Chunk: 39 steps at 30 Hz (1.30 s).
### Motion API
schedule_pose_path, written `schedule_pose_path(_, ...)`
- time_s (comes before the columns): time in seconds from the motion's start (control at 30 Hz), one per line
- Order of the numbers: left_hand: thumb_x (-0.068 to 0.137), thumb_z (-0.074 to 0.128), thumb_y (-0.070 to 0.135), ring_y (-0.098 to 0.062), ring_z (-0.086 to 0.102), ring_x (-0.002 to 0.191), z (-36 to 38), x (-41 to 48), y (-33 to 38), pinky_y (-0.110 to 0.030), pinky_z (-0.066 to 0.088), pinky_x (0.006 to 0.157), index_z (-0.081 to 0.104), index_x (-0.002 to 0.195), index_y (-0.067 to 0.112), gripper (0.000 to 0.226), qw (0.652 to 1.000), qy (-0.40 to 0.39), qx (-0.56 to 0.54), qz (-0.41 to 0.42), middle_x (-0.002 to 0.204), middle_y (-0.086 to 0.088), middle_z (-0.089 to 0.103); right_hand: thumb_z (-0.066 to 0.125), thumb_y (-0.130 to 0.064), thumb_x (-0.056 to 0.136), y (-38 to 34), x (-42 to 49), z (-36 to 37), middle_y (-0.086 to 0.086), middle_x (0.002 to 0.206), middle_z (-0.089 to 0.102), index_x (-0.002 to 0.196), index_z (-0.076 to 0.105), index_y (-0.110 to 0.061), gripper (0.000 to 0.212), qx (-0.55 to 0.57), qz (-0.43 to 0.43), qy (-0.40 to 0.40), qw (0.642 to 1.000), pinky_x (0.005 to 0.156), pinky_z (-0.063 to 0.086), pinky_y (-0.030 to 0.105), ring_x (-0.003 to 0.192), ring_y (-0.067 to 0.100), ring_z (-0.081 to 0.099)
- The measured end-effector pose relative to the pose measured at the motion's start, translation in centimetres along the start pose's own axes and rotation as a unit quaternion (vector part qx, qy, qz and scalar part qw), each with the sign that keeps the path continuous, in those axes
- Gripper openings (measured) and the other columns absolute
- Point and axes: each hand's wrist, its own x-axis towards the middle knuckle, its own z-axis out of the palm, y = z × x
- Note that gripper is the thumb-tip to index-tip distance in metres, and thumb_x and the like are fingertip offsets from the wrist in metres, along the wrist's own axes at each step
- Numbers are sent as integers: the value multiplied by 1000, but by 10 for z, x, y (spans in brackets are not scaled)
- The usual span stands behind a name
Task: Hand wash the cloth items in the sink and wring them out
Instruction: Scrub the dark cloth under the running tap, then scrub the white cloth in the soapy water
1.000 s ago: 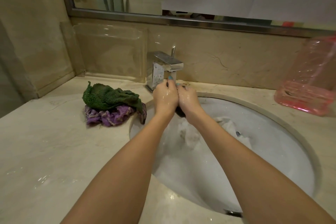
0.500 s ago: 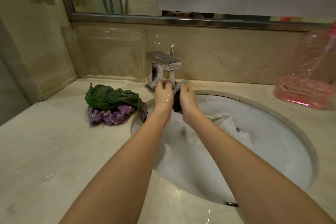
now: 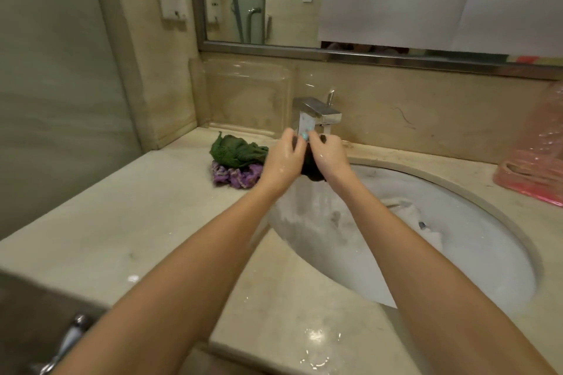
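My left hand [image 3: 285, 158] and right hand [image 3: 331, 158] are gripping the dark cloth [image 3: 312, 170] mid-frame, fingers curled; wet, it risks slipping

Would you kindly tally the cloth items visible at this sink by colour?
Green: 1, the green cloth on the counter
Purple: 1, the purple cloth under it
Dark: 1, the dark cloth gripped by the left hand and right hand
White: 1, the white cloth in the sink
Total: 4

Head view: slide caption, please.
Left hand and right hand squeeze a dark cloth under the faucet, over the sudsy sink.
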Motion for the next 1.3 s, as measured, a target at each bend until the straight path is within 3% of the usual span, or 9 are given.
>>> schedule_pose_path(0.17, 99, 51, 21, -13, 46, 73, -84, 7, -7, -32, 39, 71, 50, 88, 12, 14, 995, 88, -7, 44, 74, 6, 49, 44, -21, 102, -38, -18, 31, 2, 78, 52, 90, 58, -1, 27, 37, -92, -103, 990, 69, 40, 26, 77, 13, 50)
schedule_pose_path(0.33, 95, 56, 22, -20, 51, 81, -132, -14, -47, -32, 38, 72, 57, 84, 13, 15, 990, -9, 136, -27, 78, -1, 54, 55, -20, 96, -26, -36, 62, -2, 90, 59, 104, 67, -6, 20, -179, -186, -251, 933, 58, 36, 11, 83, 11, 52)
schedule_pose_path(0.43, 99, 52, 27, -20, 53, 85, -134, -11, -41, -35, 41, 77, 60, 81, 13, 24, 985, -36, 170, -20, 82, -2, 57, 55, -32, 97, -21, -38, 55, -5, 87, 62, 102, 68, -14, 22, -183, -196, -246, 931, 58, 35, 13, 78, 9, 54)
schedule_pose_path(0.57, 99, 52, 31, -24, 54, 96, -125, 6, -14, -40, 44, 83, 66, 99, 9, 27, 960, -41, 263, 92, 98, -5, 62, 58, -33, 96, -17, -35, 20, -8, 82, 66, 93, 68, -18, 19, -156, -151, -229, 949, 62, 42, 15, 72, 2, 57)
schedule_pose_path(0.73, 97, 56, 28, -20, 50, 97, -62, 5, 15, -29, 35, 79, 66, 103, 11, 21, 930, -153, 266, 203, 98, 0, 56, 63, -29, 92, 16, -22, -54, 0, 94, 64, 98, 67, -15, 16, -317, -77, -211, 921, 71, 41, 26, 87, 16, 58)
schedule_pose_path(0.93, 98, 55, 36, -19, 56, 106, 59, 3, 8, -32, 46, 91, 54, 130, 15, 39, 878, -386, 272, 77, 126, -5, 58, 61, -33, 92, 77, -12, -139, 12, 118, 65, 120, 65, -4, 41, -468, 112, -177, 858, 86, 50, 33, 105, 31, 61)
schedule_pose_path(1.03, 97, 55, 38, -24, 51, 123, 105, 7, -5, -32, 41, 98, 40, 144, 17, 54, 843, -443, 302, 48, 144, -8, 47, 57, -36, 95, 102, -14, -155, 12, 149, 40, 150, 32, -14, 64, -438, 174, -141, 871, 97, 45, 36, 124, 32, 50)
schedule_pose_path(1.13, 96, 57, 38, -26, 40, 136, 131, 13, -12, -38, 34, 111, 24, 153, 21, 67, 830, -466, 304, 44, 155, -6, 32, 55, -33, 97, 116, -16, -173, 14, 151, 37, 155, 15, -18, 73, -363, 225, -117, 897, 99, 40, 35, 129, 31, 47)
schedule_pose_path(1.3, 100, 53, 30, -20, 34, 142, 172, 11, -15, -27, 30, 111, 11, 156, 27, 70, 837, -523, 160, -19, 160, -1, 22, 55, -31, 98, 126, -17, -183, 17, 143, 46, 144, 36, -2, 58, -372, 307, -155, 862, 87, 44, 35, 116, 33, 53)
